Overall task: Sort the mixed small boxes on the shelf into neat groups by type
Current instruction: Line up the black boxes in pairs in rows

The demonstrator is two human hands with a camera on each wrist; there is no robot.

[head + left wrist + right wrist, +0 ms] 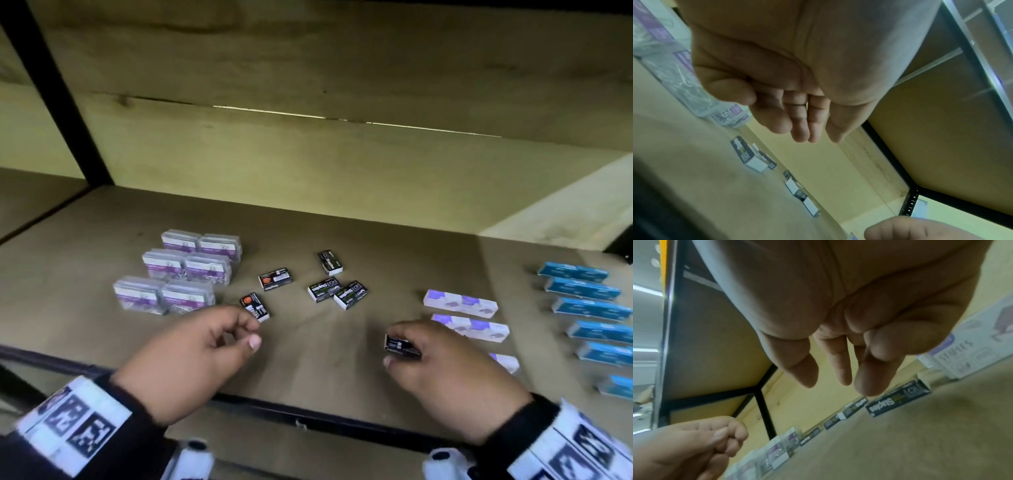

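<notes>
A small black staples box [404, 346] [898, 400] lies on the shelf [329, 370] at the front right. My right hand [390, 347] [873, 373] pinches it, index fingertip on its far edge and thumb at its near end. My left hand [251, 334] [774, 116] hovers at the front left with loosely curled fingers, holding nothing. Just beyond its fingertips lies an orange-marked black box [255, 306]. A second orange-marked box [275, 279] and three green-lettered black boxes [337, 291] lie loose in the middle.
Several clear purple-labelled cases [178, 270] stand grouped at the left. Long white-and-purple boxes [460, 303] and a column of blue boxes [589, 308] lie at the right. A black rail [308, 414] edges the front; a black post [58, 92] rises at the back left.
</notes>
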